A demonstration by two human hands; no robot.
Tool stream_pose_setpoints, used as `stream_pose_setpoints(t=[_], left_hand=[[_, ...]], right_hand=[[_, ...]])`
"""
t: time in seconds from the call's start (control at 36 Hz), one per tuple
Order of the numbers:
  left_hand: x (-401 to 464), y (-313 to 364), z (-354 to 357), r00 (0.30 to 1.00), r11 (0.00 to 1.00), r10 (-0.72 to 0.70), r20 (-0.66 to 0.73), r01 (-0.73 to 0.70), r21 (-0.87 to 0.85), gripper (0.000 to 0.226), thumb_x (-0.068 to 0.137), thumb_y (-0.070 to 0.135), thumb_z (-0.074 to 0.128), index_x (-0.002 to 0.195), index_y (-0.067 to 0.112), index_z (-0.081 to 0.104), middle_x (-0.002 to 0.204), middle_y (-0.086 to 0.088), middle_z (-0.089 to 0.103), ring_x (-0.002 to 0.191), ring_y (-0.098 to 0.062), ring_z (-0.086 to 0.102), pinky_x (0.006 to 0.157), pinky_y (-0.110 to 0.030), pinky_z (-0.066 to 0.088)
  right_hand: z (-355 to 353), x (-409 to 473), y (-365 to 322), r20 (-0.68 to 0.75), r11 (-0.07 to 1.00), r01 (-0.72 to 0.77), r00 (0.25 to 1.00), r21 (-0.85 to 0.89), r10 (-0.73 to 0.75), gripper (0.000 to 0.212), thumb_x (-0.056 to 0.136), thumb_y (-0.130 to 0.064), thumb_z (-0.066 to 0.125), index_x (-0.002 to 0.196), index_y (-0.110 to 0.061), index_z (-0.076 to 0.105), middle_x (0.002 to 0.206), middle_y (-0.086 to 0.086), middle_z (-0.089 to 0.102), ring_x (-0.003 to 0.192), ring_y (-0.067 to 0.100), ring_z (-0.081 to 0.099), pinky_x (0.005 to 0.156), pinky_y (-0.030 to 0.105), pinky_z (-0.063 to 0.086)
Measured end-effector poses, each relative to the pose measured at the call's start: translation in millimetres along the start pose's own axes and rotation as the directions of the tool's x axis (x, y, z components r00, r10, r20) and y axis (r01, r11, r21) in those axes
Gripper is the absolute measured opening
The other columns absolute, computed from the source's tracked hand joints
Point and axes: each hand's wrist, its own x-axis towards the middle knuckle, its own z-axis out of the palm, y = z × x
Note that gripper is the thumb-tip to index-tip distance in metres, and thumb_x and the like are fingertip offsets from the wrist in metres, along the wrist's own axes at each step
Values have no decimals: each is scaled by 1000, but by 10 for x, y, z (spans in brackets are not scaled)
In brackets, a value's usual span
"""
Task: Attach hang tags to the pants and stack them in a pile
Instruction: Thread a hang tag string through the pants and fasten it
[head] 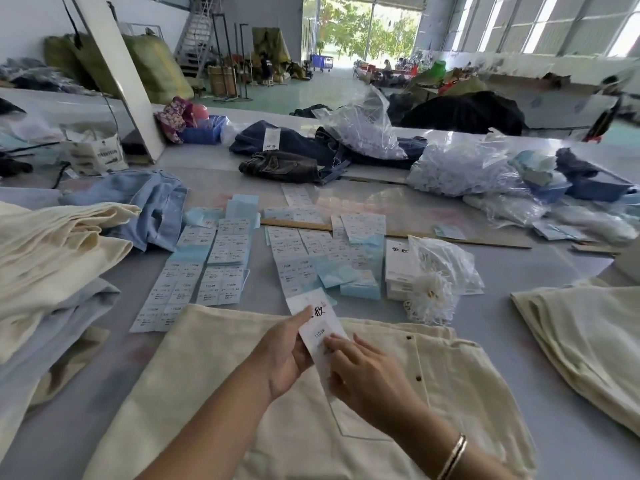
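Note:
Cream pants (214,393) lie flat on the grey table right in front of me. Over them I hold a white hang tag (320,327) with black lettering and a small label on it. My left hand (284,351) pinches the tag's left edge. My right hand (363,368) presses fingers on the tag's lower part. A box of white hang tags (398,268) and a bundle of white tag strings (431,296) sit just beyond. To the left is a pile of cream pants (52,244); another cream pair (588,344) lies at right.
Sheets of printed sticker labels (214,258) cover the table's middle. A wooden ruler (450,237) lies behind them. Light blue jeans (156,209), dark jeans (284,161) and clear plastic bags (460,164) crowd the far side. A blue basket (204,133) stands far left.

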Motion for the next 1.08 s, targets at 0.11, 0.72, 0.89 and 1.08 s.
stream_pose_setpoints(t=[0.11,0.72,0.89,1.08], left_hand=[[44,-158,30,997,995,52,-48,-48,84,23,95,3,51,114,-4,61,94,-19,73,70,-25,72,53,-30,57],[451,-548,77,927,933,94,-362,45,357,6,82,6,71,87,5,68,73,-15,71,66,-29,64,73,-44,55],[479,-524,50,934,920,71,-350,74,384,12,82,8,73,90,4,64,79,-19,71,69,-31,65,75,-47,55],[484,-521,30,936,907,63,-345,91,411,12,83,10,72,90,6,64,74,-15,71,67,-30,66,73,-46,56]], right_hand=[[-18,-105,17,17,1000,1,1000,-30,0,26,70,-34,80,93,-25,73,115,-6,69,108,8,64,91,34,54],[-266,-74,1866,191,798,-584,775,-152,603,23,94,-22,57,112,-19,70,109,4,67,99,22,61,81,32,50],[2,105,1909,220,816,-499,795,-292,565,27,95,-36,51,111,-24,69,110,2,63,101,21,59,84,31,47],[194,185,1917,308,818,-361,797,-447,520,27,97,-25,47,111,-14,68,111,7,59,98,22,57,87,31,43]])
